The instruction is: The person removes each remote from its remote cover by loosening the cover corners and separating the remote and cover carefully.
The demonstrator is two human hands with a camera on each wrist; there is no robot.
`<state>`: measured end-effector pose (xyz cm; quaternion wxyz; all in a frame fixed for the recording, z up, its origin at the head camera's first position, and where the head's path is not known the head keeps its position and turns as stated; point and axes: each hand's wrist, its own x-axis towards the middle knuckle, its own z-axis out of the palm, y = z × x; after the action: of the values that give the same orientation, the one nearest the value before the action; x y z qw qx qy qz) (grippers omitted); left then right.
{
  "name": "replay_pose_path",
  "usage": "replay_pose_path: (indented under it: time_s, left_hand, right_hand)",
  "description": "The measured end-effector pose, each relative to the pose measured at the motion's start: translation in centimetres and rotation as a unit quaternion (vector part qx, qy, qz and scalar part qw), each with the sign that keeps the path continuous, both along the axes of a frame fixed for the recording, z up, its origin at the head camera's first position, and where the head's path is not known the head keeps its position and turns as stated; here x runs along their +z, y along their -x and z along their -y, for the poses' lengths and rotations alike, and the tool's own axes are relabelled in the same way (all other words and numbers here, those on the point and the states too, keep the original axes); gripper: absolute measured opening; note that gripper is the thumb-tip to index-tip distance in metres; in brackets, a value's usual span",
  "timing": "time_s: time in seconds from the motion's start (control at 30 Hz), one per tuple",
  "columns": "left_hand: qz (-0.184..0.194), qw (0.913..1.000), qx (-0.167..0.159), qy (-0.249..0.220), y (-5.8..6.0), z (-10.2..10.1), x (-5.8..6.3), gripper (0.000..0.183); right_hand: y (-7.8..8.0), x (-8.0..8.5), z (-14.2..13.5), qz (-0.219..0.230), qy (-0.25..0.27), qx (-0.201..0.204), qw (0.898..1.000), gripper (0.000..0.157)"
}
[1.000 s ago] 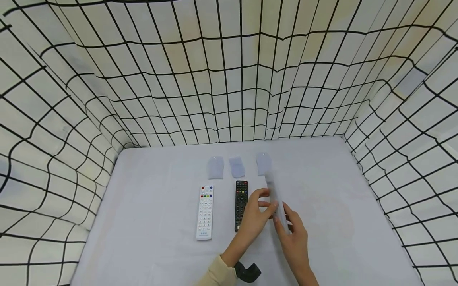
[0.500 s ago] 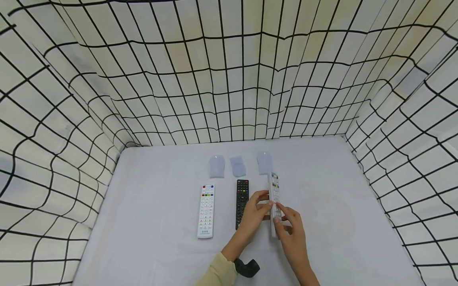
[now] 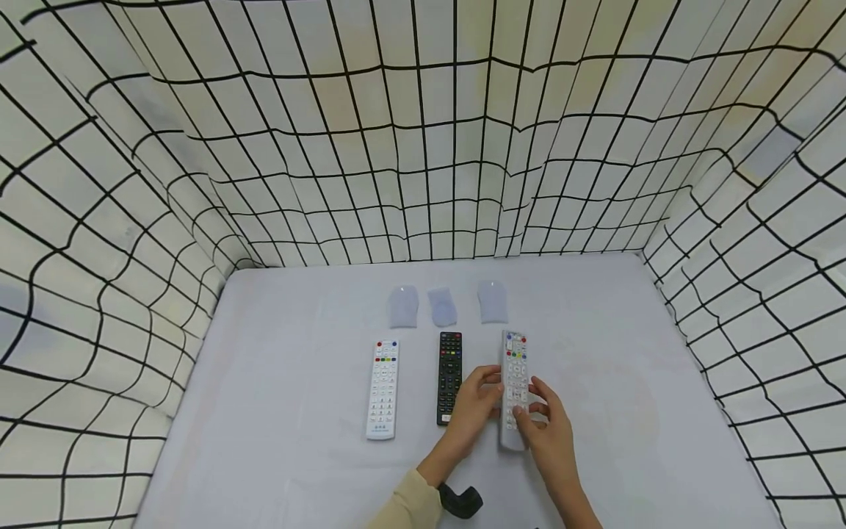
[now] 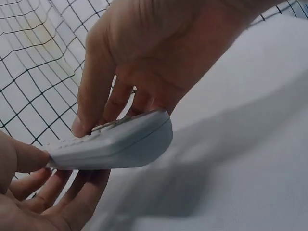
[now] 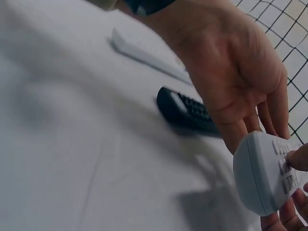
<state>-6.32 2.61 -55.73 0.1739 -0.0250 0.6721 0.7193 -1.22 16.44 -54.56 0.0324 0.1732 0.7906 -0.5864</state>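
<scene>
A white remote control (image 3: 515,389) with a button face is held between both hands on the right of the row. My left hand (image 3: 472,408) pinches its left edge, thumb on the side and fingers underneath, as the left wrist view shows. On the opposite side my right hand (image 3: 554,437) grips it, its thumb on the lower buttons. Below the remote's end (image 4: 139,144), a shadow falls on the cloth, so it is raised above the table. Part of the remote's underside is hidden by fingers. Beside my left hand lies a black remote control (image 3: 449,367).
Another white remote control (image 3: 382,389) lies further left on the white-covered table (image 3: 284,411). Behind the remotes are three pale translucent pieces, one left (image 3: 403,307), a smaller middle one (image 3: 442,306) and one right (image 3: 492,301). Black-lined grid fabric (image 3: 423,169) encloses the back and sides.
The held remote has turned from edge-on to button face towards the head camera, and its far end has come nearer. My right thumb has shifted down its face. The other remotes stay put.
</scene>
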Motion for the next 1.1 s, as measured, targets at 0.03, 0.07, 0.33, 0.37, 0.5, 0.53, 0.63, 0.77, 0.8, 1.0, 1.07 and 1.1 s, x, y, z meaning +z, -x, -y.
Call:
replay_pose_path:
  time_s: [0.03, 0.07, 0.33, 0.37, 0.5, 0.53, 0.63, 0.77, 0.8, 1.0, 1.07, 1.1]
  left_hand:
    - [-0.006, 0.9999, 0.003, 0.013, -0.1, -0.1, -0.3, 0.035]
    - [-0.012, 0.9995, 0.004, 0.027, -0.1, -0.2, -0.5, 0.034]
    - [-0.043, 0.9896, 0.007, 0.137, -0.3, -1.0, -1.4, 0.031]
    - [-0.051, 0.9870, 0.007, 0.152, -0.3, -1.1, -1.3, 0.031]
    - [-0.081, 0.9722, 0.008, 0.220, -0.1, -1.3, -1.2, 0.027]
    - [-0.086, 0.9681, 0.007, 0.235, 0.0, -1.3, -1.1, 0.027]
    - [-0.095, 0.9610, 0.003, 0.260, 0.1, -1.3, -1.3, 0.027]
    - [-0.088, 0.9621, -0.016, 0.258, 0.3, -1.2, -1.5, 0.030]
    - [-0.087, 0.9625, -0.021, 0.256, 0.3, -1.1, -1.5, 0.031]
    - [-0.093, 0.9588, -0.062, 0.261, 0.2, 0.4, -0.8, 0.030]
    - [-0.100, 0.9552, -0.078, 0.267, 0.2, 1.4, 0.0, 0.027]
    - [-0.103, 0.9539, -0.086, 0.268, 0.1, 2.0, 0.4, 0.026]
  right_hand:
    - [0.0, -0.2, 0.0, -0.002, -0.012, 0.002, 1.000, 0.062]
    - [-0.1, -0.4, -0.1, -0.003, -0.025, 0.005, 1.000, 0.061]
    - [0.2, -1.9, -0.1, -0.031, -0.121, 0.028, 0.992, 0.061]
    - [0.3, -2.1, -0.1, -0.037, -0.133, 0.031, 0.990, 0.061]
    - [0.7, -2.4, 0.0, -0.048, -0.166, 0.042, 0.984, 0.059]
    - [0.8, -2.4, 0.0, -0.045, -0.172, 0.045, 0.983, 0.059]
    - [1.0, -2.4, 0.1, -0.031, -0.185, 0.051, 0.981, 0.060]
    - [1.3, -2.3, 0.0, -0.016, -0.208, 0.063, 0.976, 0.060]
    - [1.3, -2.2, 0.0, -0.015, -0.213, 0.068, 0.974, 0.060]
    - [1.3, -2.4, -1.0, -0.007, -0.226, 0.111, 0.968, 0.062]
    - [1.3, -2.5, -1.4, -0.011, -0.221, 0.124, 0.967, 0.061]
    - [1.2, -2.5, -1.7, -0.018, -0.218, 0.131, 0.967, 0.060]
